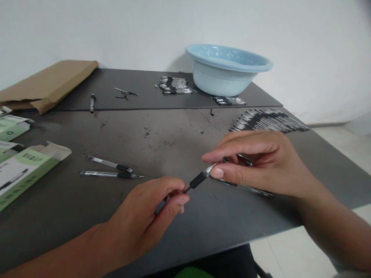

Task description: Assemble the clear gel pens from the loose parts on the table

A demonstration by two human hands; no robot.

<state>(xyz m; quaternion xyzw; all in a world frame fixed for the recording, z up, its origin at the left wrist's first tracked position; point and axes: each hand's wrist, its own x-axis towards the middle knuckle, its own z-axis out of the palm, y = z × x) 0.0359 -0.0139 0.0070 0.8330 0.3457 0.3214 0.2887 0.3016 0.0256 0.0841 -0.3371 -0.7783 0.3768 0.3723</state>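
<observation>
Between my two hands is a pen (pixel 198 180) with a black grip, tilted up to the right. My left hand (pixel 153 208) pinches its lower end between thumb and fingers. At the tip end, my right hand (pixel 257 162) closes thumb and fingertips on the pale cone; whether another small part is in those fingers I cannot make out. Beneath the right hand lie more pens (pixel 255 190), partly hidden by it. Left of my left hand, two uncapped pens (pixel 106 174) with clear barrels rest on the dark table (pixel 174 150).
A light blue basin (pixel 223 79) stands at the back. Bundles of pens (pixel 175 85) lie left of it, and a fanned row of pens (pixel 266 119) is on the right. Green-and-white boxes (pixel 31 170) and a brown cardboard package (pixel 52 83) occupy the left side.
</observation>
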